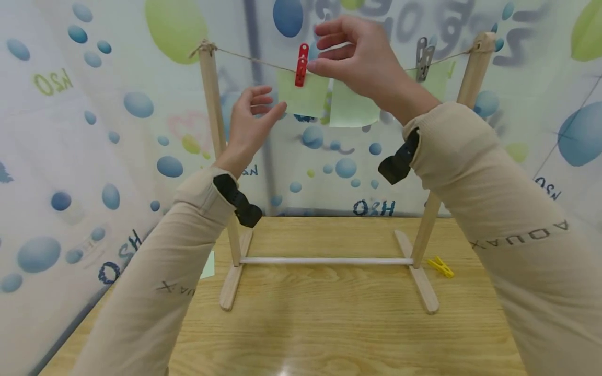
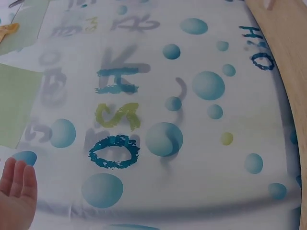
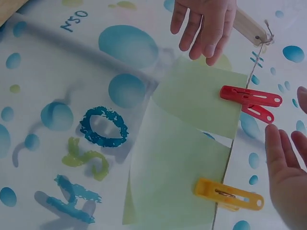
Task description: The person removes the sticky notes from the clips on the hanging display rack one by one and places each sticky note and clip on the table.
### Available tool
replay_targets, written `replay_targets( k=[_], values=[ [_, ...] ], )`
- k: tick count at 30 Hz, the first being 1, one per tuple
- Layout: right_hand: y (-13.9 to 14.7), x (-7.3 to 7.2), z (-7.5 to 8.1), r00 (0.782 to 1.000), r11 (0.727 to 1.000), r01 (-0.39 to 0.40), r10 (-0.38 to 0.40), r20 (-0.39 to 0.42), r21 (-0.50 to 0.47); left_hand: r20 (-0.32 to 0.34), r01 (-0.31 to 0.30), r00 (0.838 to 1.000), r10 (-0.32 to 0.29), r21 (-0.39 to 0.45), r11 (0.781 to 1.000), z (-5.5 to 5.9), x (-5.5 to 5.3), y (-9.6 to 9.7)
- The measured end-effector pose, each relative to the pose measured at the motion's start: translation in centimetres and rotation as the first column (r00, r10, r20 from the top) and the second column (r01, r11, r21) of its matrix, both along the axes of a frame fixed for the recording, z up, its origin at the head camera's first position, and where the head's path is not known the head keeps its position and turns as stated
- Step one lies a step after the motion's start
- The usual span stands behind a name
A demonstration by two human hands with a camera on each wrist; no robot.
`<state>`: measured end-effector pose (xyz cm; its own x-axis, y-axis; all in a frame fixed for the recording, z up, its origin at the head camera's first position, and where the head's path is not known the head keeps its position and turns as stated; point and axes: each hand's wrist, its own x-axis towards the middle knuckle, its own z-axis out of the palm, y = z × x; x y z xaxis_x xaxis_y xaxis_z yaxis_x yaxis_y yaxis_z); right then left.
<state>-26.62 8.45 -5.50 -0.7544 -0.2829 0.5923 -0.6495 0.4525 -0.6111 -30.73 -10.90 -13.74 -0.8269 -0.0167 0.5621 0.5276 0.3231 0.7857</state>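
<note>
A red clothespin (image 1: 301,65) clips a pale green paper sheet (image 1: 303,95) to a string (image 1: 256,59). My right hand (image 1: 359,60) is beside the clothespin, thumb and fingers apart; in the right wrist view a gap shows between this hand (image 3: 290,177) and the clothespin (image 3: 249,99). My left hand (image 1: 254,120) hovers left of the sheet, fingers loosely extended, holding nothing. A second green sheet (image 1: 352,109) hangs from an orange-yellow clothespin (image 3: 228,194), hidden behind my right hand in the head view. Farther right, a grey clothespin (image 1: 424,60) holds another sheet (image 1: 438,81).
The string runs between two wooden posts (image 1: 213,104) on flat wooden feet (image 1: 230,292), joined by a white rod (image 1: 324,260). A yellow clothespin (image 1: 440,267) lies on the table (image 1: 320,324) by the right foot. Green paper (image 1: 208,265) shows beside my left sleeve. A printed curtain (image 1: 301,172) stands behind.
</note>
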Motion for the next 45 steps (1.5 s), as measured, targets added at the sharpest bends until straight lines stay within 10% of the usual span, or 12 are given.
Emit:
replay_targets(
  k=[9, 19, 28, 45],
  values=[
    [-1.1, -1.8, 0.9, 0.999, 0.998, 0.03, -0.032, 0.036, 0.053, -0.021, 0.057, 0.998, -0.054, 0.157, 0.986, 0.4, -0.9, 1.4],
    [-1.3, -7.5, 0.3, 0.997, 1.0, -0.027, 0.027, 0.072, -0.003, 0.058, 0.104, 0.989, -0.135, 0.375, 0.921, 0.0, -1.2, 2.2],
    [-2.1, -3.2, 0.2, 0.998, 0.999, 0.035, -0.036, 0.055, 0.016, 0.072, 0.13, 0.981, -0.181, 0.449, 0.884, -0.1, -1.1, 2.2],
    [-2.0, -1.9, 0.0, 0.997, 0.999, 0.031, -0.028, -0.07, 0.041, 0.031, 0.118, 0.987, -0.155, 0.513, 0.85, 0.0, -1.1, 2.5]
  ],
)
